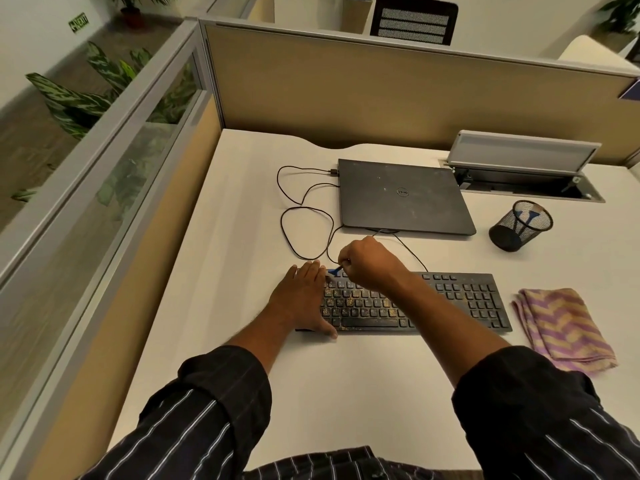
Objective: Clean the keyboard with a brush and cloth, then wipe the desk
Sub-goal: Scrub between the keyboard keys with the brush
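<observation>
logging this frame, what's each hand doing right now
Left hand: open, flat on the left end of the keyboard.
Right hand: closed on the brush, tip at the top-left keys.

Dim, warm indoor light with soft shadows. Wide-angle bending curves the frame's edges. The left edge is motion-blurred.

Well beyond the fingers [310, 271], a tan partition panel [381, 91] closes off the cubicle. Left of them runs a glass-topped divider [145, 133], with leafy plants [79, 95] behind it on wood-look floor [20, 140]. Past the panel stands a black mesh-backed chair [414, 20]. Far left, a green exit sign [79, 23] sits low on the white wall [31, 46].
</observation>
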A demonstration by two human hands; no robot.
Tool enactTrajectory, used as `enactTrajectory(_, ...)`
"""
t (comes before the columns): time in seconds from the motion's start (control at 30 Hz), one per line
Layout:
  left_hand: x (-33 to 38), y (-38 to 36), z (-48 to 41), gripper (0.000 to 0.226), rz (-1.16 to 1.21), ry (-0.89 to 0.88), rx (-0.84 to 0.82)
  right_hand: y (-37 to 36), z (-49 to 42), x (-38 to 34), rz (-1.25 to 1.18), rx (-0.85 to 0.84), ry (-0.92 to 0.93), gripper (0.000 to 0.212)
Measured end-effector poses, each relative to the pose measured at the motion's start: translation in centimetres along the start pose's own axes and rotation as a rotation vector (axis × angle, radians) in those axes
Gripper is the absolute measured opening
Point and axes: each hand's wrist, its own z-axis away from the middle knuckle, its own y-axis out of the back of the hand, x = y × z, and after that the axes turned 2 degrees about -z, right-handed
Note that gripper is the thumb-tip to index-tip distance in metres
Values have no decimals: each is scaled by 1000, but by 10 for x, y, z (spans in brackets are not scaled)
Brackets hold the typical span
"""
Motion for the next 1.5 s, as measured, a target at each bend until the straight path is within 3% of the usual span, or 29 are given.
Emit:
enactTrajectory(0.17, -1, -1, 0, 146, -4, 7, -11, -5, 4, -2, 57, -89, 30, 15)
enactTrajectory(0.37, -2, 1, 2, 144, -8, 17, -47, 3, -1, 1, 3, 27, -18, 18)
enactTrajectory(0.57, -2, 2, 3, 145, -9, 23, -63, 0, 2, 3, 45, -90, -40, 15)
enactTrajectory(0.77, -5, 1, 3, 145, -12, 17, -70, 1, -3, 4, -18, 20, -71, 18)
enactTrajectory(0.97, -10, 1, 6, 147, -2, 28, -74, 0, 1, 2, 7, -78, -99, 12)
enactTrajectory(1.13, -11, 1, 9, 147, 12, 39, -63, -4, -6, -3, -56, 42, -41, 22)
enactTrajectory(1.37, -14, -1, 10, 149, 8, 42, -57, -12, -2, -12, 16, -71, 7, 16)
enactTrajectory(1.5, -17, -4, 10, 149, 23, 28, -38, -7, -7, -13, -12, 30, 0, 19)
